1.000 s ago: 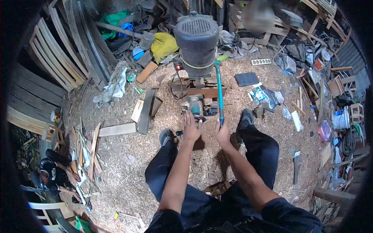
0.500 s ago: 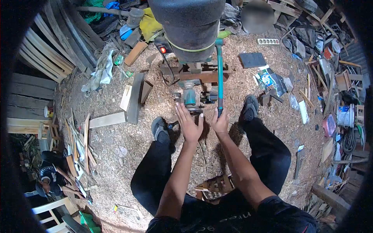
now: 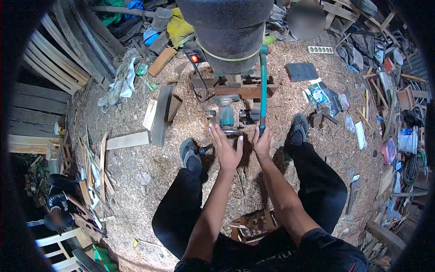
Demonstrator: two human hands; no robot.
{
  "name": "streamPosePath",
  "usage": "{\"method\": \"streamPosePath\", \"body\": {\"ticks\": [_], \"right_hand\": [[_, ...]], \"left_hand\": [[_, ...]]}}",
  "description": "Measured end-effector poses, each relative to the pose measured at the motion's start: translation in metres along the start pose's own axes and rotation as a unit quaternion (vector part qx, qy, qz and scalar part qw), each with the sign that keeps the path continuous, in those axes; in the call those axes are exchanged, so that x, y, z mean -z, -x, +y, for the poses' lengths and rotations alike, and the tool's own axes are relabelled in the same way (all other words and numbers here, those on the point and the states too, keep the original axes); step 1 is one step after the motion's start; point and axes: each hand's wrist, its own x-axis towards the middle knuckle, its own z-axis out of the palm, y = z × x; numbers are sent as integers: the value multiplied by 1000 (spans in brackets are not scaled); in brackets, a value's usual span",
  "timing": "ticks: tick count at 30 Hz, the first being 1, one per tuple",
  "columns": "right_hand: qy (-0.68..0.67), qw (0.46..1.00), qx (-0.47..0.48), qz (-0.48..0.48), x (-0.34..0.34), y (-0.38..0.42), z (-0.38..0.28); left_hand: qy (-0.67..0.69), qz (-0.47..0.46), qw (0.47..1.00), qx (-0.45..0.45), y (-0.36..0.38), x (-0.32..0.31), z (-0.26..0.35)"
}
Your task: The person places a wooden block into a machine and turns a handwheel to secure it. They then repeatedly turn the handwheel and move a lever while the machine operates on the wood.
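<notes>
A bench machine stands before me: a big dark housing with a yellow-green band, and lower down a green metal cylinder above a dark round part. My left hand lies at that round part, fingers stretched and thumb apart; the contact itself is hard to make out. My right hand is closed round the black grip at the lower end of a long green lever, which hangs down along the right side of the housing.
Wood shavings cover the floor. Boards lie left of the machine, a dark block and packaging to its right. A red-lit switch glows beside the housing. Another person is at lower left.
The whole view has shifted slightly, so the machine and both hands appear a little farther right. My hands keep their places on the machine.
</notes>
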Motion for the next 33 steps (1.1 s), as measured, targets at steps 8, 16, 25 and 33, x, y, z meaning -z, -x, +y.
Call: {"method": "streamPosePath", "body": {"ticks": [8,16,25,33], "right_hand": [[-11,999,-23,-31,-10,-3,15],[-50,997,-10,-52,57,18,-50],[-124,972,166,106,139,22,-156],[-197,962,188,18,208,-2,-230]], "left_hand": [[-3,-36,999,-3,-3,15,7],[23,-65,997,-18,-2,36,6],[47,-180,982,17,-15,71,-4],[139,-42,987,-63,-40,159,92]]}}
